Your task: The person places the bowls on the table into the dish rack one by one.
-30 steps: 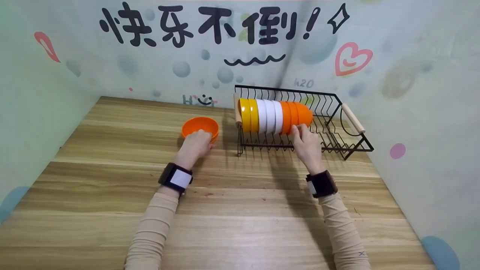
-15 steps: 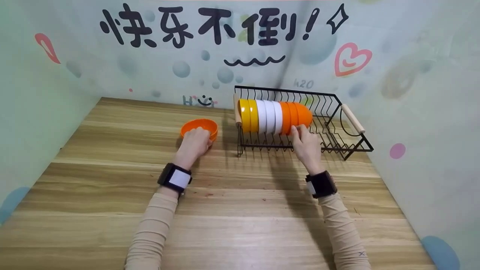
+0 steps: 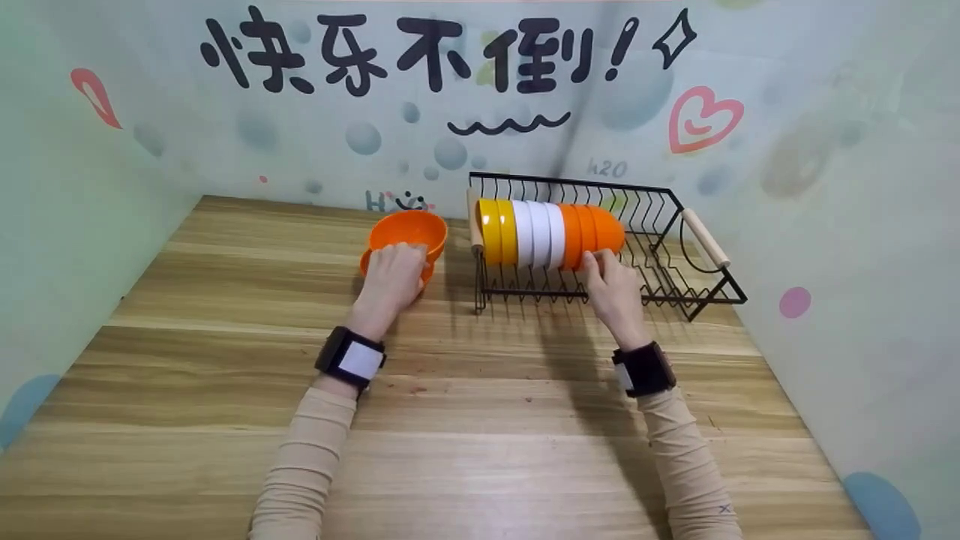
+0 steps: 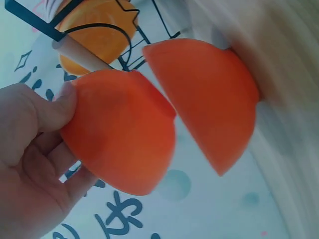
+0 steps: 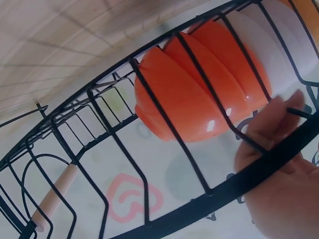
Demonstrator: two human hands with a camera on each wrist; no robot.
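Observation:
My left hand (image 3: 396, 274) grips an orange bowl (image 3: 409, 229) by its near rim and holds it tilted just above a second orange bowl (image 3: 365, 263) that sits on the wooden table (image 3: 480, 420). In the left wrist view the held bowl (image 4: 119, 142) is pinched by my left hand (image 4: 37, 159), apart from the other bowl (image 4: 209, 99). My right hand (image 3: 598, 262) rests at the front rail of a black wire dish rack (image 3: 705, 296), its fingers (image 5: 271, 124) against the wires beside the orange bowls (image 5: 189, 99). Yellow, white and orange bowls (image 3: 551, 232) stand on edge in the rack.
The rack has wooden handles (image 3: 705, 236) at both ends, and its right half holds no dishes. Decorated walls (image 3: 75, 187) close the table in at the left, back and right. Bare wood lies in front of both hands.
My left hand has lifted the upper orange bowl off the lower one and tipped it up toward the rack. The right hand has stayed at the rack.

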